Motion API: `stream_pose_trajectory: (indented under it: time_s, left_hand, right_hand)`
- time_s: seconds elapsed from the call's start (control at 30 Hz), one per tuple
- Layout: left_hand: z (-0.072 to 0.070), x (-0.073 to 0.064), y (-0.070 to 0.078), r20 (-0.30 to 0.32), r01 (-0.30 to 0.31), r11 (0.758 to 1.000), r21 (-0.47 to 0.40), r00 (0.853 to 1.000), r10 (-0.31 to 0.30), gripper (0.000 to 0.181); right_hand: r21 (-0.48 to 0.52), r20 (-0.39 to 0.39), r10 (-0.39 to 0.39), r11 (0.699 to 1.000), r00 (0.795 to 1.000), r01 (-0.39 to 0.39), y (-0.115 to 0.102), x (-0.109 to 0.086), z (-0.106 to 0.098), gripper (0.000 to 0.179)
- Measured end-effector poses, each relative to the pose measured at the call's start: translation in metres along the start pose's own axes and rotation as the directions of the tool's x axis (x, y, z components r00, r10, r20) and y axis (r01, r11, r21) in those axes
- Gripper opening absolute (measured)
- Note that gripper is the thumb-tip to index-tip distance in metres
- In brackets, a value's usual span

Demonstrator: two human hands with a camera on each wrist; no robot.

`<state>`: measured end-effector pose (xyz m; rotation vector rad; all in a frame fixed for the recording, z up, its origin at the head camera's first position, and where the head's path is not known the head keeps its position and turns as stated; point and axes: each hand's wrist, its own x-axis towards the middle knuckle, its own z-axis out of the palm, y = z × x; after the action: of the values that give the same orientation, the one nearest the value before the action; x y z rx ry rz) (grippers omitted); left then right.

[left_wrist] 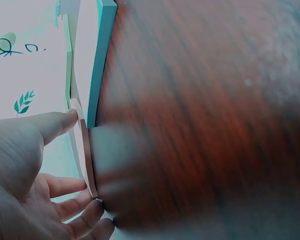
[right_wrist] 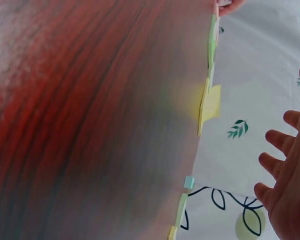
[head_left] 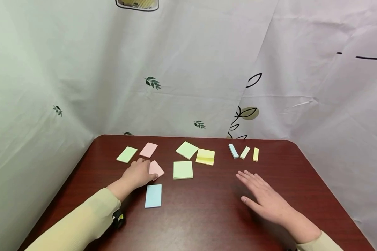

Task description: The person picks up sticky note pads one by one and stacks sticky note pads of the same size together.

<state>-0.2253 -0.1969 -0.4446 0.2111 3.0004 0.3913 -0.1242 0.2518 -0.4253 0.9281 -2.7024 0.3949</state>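
Observation:
A pink sticky note pad (head_left: 156, 169) lies tilted on the dark red table, and my left hand (head_left: 139, 173) grips it by its edges. In the left wrist view the thumb is at one end of the pink pad (left_wrist: 84, 145) and the fingers curl at the other. Just nearer to me is a blue sticky note pad (head_left: 153, 196). A square green pad (head_left: 183, 169) sits to the right of the pink one. My right hand (head_left: 265, 197) is over the right side of the table, fingers straight and holding nothing; the right wrist view shows its spread fingertips (right_wrist: 273, 136).
Behind the left hand lie a green pad (head_left: 127, 154) and another pink pad (head_left: 148, 150). Farther right are a second square green pad (head_left: 186, 150) and a yellow pad (head_left: 205, 157) with a lifted sheet. Three narrow pads, blue (head_left: 233, 151), green (head_left: 245, 152) and yellow (head_left: 256, 154), lie near the far edge.

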Motion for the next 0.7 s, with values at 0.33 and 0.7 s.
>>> stream_pose_trajectory:
  time_s: [0.33,0.7]
  left_hand:
    - [-0.001,0.004,0.000,0.005,0.014,0.999,-0.040,1.000,-0.014,0.073]
    - [-0.002,0.006,-0.006,-0.038,0.059,0.981,-0.186,0.997,-0.067,0.054]
  right_hand:
    - [0.023,0.035,0.009,1.000,0.999,-0.010,-0.004,0.007,0.006,0.073]
    - [0.040,0.043,-0.010,0.999,0.999,0.008,-0.007,0.018,0.013,0.071]
